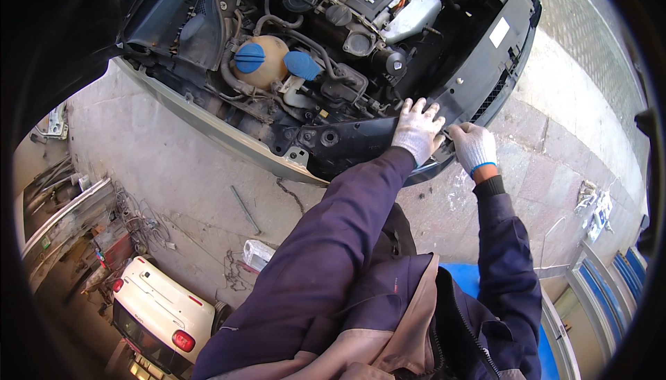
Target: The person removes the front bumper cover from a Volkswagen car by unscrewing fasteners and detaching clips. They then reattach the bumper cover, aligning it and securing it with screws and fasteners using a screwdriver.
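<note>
In a white knit glove, my left hand (417,130) lies with fingers apart on the black front panel (354,145) of the open car's engine bay. Just right of it, my gloved right hand (473,145) has its fingers curled at the panel's corner beside the dark slotted grille (489,99); what they grip is hidden. The orange-tan coolant tank (270,71) with a blue cap and a second blue cap (300,65) sit left of the engine (374,15).
A white car (159,300) stands at lower left, near clutter and cables (135,217). A metal bar (244,208) and a clear plastic container (257,254) lie on the concrete floor (173,172). A blue sheet and frames (586,290) are at lower right.
</note>
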Demonstrator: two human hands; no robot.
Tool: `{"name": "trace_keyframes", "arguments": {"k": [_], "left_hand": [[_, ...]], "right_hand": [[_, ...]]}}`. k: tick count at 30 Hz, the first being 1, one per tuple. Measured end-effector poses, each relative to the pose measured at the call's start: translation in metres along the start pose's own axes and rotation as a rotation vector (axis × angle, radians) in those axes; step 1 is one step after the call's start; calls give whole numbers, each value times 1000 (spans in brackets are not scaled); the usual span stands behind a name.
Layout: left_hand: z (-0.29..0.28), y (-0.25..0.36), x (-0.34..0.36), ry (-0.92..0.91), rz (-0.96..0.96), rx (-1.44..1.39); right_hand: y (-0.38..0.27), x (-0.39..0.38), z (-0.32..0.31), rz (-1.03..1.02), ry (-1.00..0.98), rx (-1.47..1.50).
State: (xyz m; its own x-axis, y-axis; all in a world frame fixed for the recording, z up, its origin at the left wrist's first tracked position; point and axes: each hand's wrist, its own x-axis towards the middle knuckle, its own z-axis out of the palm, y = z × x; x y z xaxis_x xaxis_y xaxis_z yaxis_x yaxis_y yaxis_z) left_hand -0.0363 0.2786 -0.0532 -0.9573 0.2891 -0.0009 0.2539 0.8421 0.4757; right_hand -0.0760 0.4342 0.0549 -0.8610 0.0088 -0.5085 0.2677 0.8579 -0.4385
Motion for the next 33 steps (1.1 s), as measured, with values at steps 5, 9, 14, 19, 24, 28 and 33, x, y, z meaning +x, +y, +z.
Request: {"name": "trace_keyframes", "arguments": {"k": [5,9,14,19,24,28,33], "left_hand": [[-6,35,-17,-48,-160,-408],[-7,35,-9,-88,-148,-513],[-4,28,7,-245,-130,-493],[18,31,6,-174,-174,-445],[47,39,-6,61,-260,-469],[54,43,-5,43,-356,-451],[50,50,-1,26,-429,-452]], "right_hand": [[23,-9,20,430,-149,1010],[26,-28,26,289,-32,821],[18,-45,-5,-438,225,-440],[14,-22,-21,-433,33,-482],[30,2,-10,-105,-272,-59],[33,19,-7,8,-461,160],[21,13,-35,-960,-91,-590]]}}
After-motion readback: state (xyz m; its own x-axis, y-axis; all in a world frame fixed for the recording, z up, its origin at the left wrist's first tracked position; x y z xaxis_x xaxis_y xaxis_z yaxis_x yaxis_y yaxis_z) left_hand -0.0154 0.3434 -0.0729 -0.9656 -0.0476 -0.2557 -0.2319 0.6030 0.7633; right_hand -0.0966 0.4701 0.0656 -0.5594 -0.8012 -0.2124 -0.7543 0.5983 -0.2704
